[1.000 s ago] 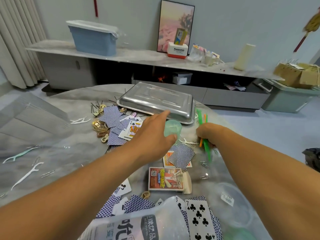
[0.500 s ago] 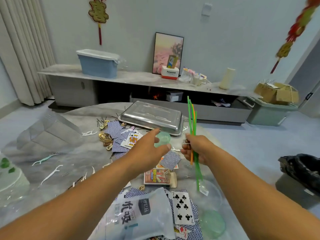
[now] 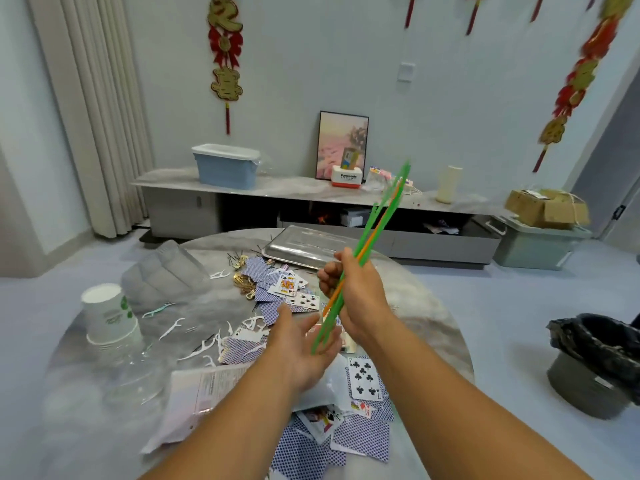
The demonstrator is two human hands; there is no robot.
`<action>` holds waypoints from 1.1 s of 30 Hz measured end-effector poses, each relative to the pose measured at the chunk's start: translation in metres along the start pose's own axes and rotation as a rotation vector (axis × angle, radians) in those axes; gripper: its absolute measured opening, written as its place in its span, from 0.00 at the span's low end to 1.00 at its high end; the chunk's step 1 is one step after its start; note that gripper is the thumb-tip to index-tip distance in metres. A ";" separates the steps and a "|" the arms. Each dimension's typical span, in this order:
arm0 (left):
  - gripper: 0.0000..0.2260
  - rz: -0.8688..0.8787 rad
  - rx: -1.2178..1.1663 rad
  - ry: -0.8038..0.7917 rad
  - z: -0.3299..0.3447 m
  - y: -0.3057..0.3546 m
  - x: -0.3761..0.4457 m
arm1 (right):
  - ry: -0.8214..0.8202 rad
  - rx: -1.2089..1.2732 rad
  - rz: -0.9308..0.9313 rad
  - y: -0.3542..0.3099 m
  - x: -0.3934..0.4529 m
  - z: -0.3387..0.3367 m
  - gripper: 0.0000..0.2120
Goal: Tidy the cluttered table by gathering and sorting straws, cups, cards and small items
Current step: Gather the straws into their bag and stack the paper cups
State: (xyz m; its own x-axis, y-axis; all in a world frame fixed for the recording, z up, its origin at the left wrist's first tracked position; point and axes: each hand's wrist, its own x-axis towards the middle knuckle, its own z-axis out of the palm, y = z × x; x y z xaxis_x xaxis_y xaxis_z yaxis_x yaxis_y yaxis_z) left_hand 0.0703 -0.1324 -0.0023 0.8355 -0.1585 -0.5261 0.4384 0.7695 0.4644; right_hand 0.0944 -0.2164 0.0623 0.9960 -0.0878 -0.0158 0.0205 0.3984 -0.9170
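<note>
Fingers of the right hand (image 3: pixel 356 292) curl around a bundle of thin green and orange plastic straws (image 3: pixel 372 237), gripping it near the middle so the upper ends slant up and to the right, above the round grey marble-patterned table (image 3: pixel 429 323). Beneath it, the left hand (image 3: pixel 301 348) lies palm up with its fingers straight and relaxed, and the lower tips of the straws sit at or just over that palm; contact cannot be told. Blue-backed playing cards (image 3: pixel 360 441) lie scattered near the table's front edge, among them a face-up 7 of clubs card (image 3: pixel 363 377), and more cards (image 3: pixel 273 289) are heaped farther back beside a cluster of small gold-coloured metal clips (image 3: pixel 244 284). White plastic floss picks (image 3: pixel 207 344) are strewn across the middle left of the table. A stack of white paper cups with green print (image 3: pixel 109 317) stands upright at the left edge, near a clear ribbed plastic container (image 3: pixel 166 271). A rectangular stainless-steel tray (image 3: pixel 304 247) rests upside down at the far side of the table. A translucent plastic packet with printed text (image 3: pixel 197 396) lies under the left forearm. On the floor to the right stands a grey bin lined with a black bag (image 3: pixel 595 368).
</note>
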 end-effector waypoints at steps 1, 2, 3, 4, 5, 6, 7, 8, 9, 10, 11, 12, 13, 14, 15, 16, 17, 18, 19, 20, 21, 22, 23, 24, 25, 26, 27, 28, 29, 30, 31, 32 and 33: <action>0.35 0.001 -0.081 -0.043 0.000 0.001 -0.005 | -0.036 -0.039 0.006 0.003 -0.008 0.001 0.10; 0.35 0.013 -0.138 -0.080 0.000 0.003 -0.011 | -0.077 -0.081 0.022 0.007 -0.016 0.002 0.09; 0.35 0.028 -0.166 -0.113 0.000 0.006 -0.015 | -0.114 -0.116 0.045 0.012 -0.023 0.002 0.09; 0.35 0.043 -0.189 -0.141 0.000 0.008 -0.018 | -0.148 -0.137 0.069 0.017 -0.029 0.001 0.09; 0.34 0.051 -0.210 -0.159 0.000 0.011 -0.021 | -0.177 -0.148 0.086 0.021 -0.035 -0.001 0.09; 0.34 0.064 -0.197 -0.166 -0.001 0.012 -0.024 | -0.197 -0.151 0.093 0.025 -0.039 -0.004 0.09; 0.35 0.088 -0.134 -0.171 -0.002 0.012 -0.026 | -0.209 -0.150 0.095 0.027 -0.041 -0.007 0.10; 0.35 0.120 -0.024 -0.174 -0.005 0.011 -0.026 | -0.214 -0.163 0.090 0.029 -0.042 -0.012 0.11; 0.35 0.157 0.110 -0.164 -0.008 0.009 -0.025 | -0.218 -0.202 0.077 0.029 -0.042 -0.017 0.12; 0.35 0.196 0.230 -0.146 -0.012 0.008 -0.025 | -0.232 -0.258 0.061 0.029 -0.041 -0.023 0.13; 0.34 0.241 0.322 -0.140 -0.015 0.008 -0.024 | -0.265 -0.302 0.053 0.029 -0.040 -0.030 0.13; 0.34 0.286 0.378 -0.159 -0.017 0.009 -0.024 | -0.318 -0.329 0.064 0.029 -0.039 -0.036 0.13; 0.33 0.324 0.417 -0.200 -0.018 0.011 -0.024 | -0.378 -0.345 0.104 0.029 -0.039 -0.041 0.13; 0.32 0.357 0.459 -0.248 -0.018 0.015 -0.024 | -0.436 -0.367 0.160 0.028 -0.040 -0.046 0.12; 0.30 0.388 0.506 -0.294 -0.017 0.019 -0.024 | -0.491 -0.402 0.221 0.029 -0.041 -0.051 0.12; 0.28 0.414 0.550 -0.323 -0.016 0.022 -0.022 | -0.541 -0.449 0.276 0.030 -0.042 -0.055 0.12; 0.25 0.432 0.583 -0.331 -0.015 0.024 -0.020 | -0.585 -0.501 0.322 0.031 -0.042 -0.060 0.13; 0.23 0.448 0.597 -0.330 -0.014 0.025 -0.018 | -0.623 -0.551 0.351 0.032 -0.042 -0.063 0.13; 0.20 0.464 0.593 -0.328 -0.014 0.025 -0.016 | -0.655 -0.594 0.364 0.033 -0.043 -0.065 0.13; 0.18 0.478 0.582 -0.329 -0.014 0.024 -0.013 | -0.676 -0.634 0.359 0.034 -0.043 -0.068 0.13; 0.15 0.493 0.579 -0.330 -0.013 0.022 -0.011 | -0.683 -0.670 0.335 0.036 -0.043 -0.069 0.12; 0.12 0.503 0.599 -0.331 -0.011 0.019 -0.010 | -0.672 -0.694 0.300 0.037 -0.043 -0.071 0.11; 0.10 0.505 0.644 -0.335 -0.007 0.015 -0.010 | -0.637 -0.701 0.261 0.038 -0.043 -0.071 0.09; 0.09 0.495 0.713 -0.343 -0.003 0.012 -0.011 | -0.583 -0.691 0.224 0.039 -0.041 -0.073 0.08; 0.10 0.483 0.793 -0.361 0.001 0.009 -0.012 | -0.527 -0.676 0.196 0.039 -0.040 -0.074 0.08; 0.11 0.478 0.882 -0.389 0.004 0.007 -0.012 | -0.481 -0.663 0.180 0.038 -0.037 -0.075 0.08; 0.13 0.481 0.963 -0.420 0.005 0.006 -0.011 | -0.449 -0.658 0.174 0.036 -0.035 -0.076 0.09; 0.15 0.488 1.037 -0.449 0.005 0.006 -0.010 | -0.416 -0.658 0.174 0.033 -0.033 -0.078 0.11; 0.21 0.491 1.112 -0.465 0.002 0.007 -0.007 | -0.375 -0.663 0.169 0.030 -0.030 -0.081 0.13; 0.30 0.501 1.205 -0.456 -0.002 0.010 -0.002 | -0.324 -0.675 0.150 0.027 -0.028 -0.084 0.15; 0.40 0.508 1.331 -0.414 -0.008 0.013 0.003 | -0.267 -0.682 0.126 0.025 -0.026 -0.089 0.17; 0.48 0.502 1.495 -0.356 -0.015 0.014 0.009 | -0.206 -0.684 0.106 0.022 -0.025 -0.094 0.19; 0.54 0.487 1.678 -0.304 -0.022 0.014 0.016 | -0.143 -0.678 0.096 0.021 -0.022 -0.099 0.19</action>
State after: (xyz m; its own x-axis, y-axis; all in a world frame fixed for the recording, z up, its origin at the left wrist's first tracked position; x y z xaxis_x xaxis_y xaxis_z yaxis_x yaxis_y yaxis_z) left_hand 0.0823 -0.1104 -0.0198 0.9219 -0.3784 -0.0832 -0.1724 -0.5929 0.7866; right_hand 0.0638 -0.2967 0.0036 0.9933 0.0590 -0.0997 -0.0808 -0.2638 -0.9612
